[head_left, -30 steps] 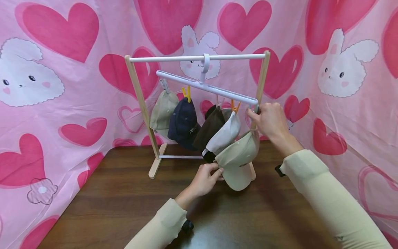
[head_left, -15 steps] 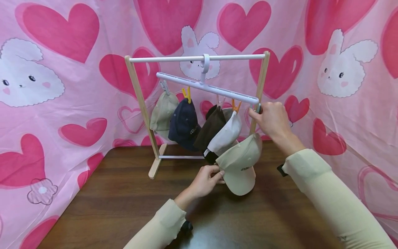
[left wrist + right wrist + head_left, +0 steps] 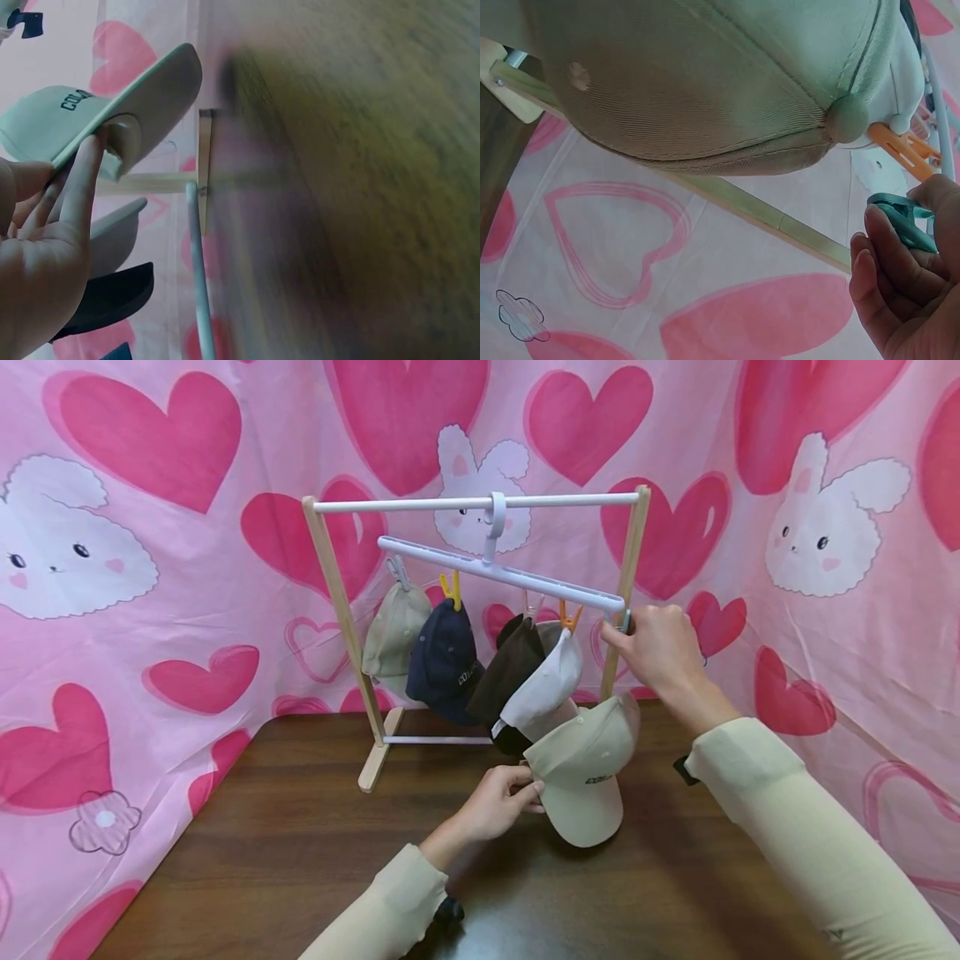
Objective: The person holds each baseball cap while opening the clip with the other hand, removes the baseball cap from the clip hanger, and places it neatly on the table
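My left hand point(image 3: 498, 800) pinches a beige baseball cap point(image 3: 585, 752) at the side of its brim, thumb on one face and fingers on the other in the left wrist view. The cap's dark lettering faces forward and its brim points down. My right hand point(image 3: 662, 647) pinches a teal clip point(image 3: 901, 219) at the low right end of a white hanger point(image 3: 517, 578). In the right wrist view the cap's crown button is apart from this clip. Beside it a white cap point(image 3: 546, 681) hangs from an orange clip point(image 3: 568, 614).
The tilted hanger hooks over a wooden rack's white rod point(image 3: 390, 505). Further left hang a dark brown cap point(image 3: 506, 677), a navy cap point(image 3: 441, 656) on a yellow clip and a sage cap point(image 3: 393, 631). The rack stands on a brown table point(image 3: 300, 827) before a pink curtain.
The beige cap has moved down and slightly right with my left hand, widening the gap below the teal clip. My right hand has barely moved.
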Demonstrator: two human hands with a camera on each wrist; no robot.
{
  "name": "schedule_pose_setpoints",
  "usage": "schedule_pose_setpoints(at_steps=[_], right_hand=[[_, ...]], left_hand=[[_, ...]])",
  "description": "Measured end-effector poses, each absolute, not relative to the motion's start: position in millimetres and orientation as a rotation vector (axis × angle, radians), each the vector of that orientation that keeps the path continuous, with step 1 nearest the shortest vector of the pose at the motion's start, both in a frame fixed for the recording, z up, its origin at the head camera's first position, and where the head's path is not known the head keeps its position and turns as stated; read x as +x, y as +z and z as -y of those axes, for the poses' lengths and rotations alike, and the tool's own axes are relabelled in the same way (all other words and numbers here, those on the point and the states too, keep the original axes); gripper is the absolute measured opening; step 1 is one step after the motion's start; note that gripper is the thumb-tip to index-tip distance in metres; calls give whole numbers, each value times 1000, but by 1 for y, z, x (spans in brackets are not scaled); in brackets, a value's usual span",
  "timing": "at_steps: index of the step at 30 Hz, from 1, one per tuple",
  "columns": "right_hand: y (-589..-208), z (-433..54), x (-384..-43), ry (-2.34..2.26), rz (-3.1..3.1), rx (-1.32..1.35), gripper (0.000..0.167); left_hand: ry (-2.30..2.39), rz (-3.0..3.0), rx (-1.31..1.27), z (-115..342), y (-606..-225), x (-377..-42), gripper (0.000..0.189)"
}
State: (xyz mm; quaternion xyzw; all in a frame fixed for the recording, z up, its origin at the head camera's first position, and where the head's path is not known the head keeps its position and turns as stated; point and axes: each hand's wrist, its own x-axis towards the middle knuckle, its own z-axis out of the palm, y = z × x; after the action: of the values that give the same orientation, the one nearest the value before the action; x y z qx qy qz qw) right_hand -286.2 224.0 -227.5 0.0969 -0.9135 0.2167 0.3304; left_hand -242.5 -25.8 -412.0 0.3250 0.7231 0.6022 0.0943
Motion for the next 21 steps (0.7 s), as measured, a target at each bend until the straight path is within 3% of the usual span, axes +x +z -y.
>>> schedule_pose_setpoints(at_steps=[21], right_hand=[[-222, -233, -286, 529, 2354, 236, 34]], left_hand=[[1745, -2084, 959, 25, -417, -242, 19]])
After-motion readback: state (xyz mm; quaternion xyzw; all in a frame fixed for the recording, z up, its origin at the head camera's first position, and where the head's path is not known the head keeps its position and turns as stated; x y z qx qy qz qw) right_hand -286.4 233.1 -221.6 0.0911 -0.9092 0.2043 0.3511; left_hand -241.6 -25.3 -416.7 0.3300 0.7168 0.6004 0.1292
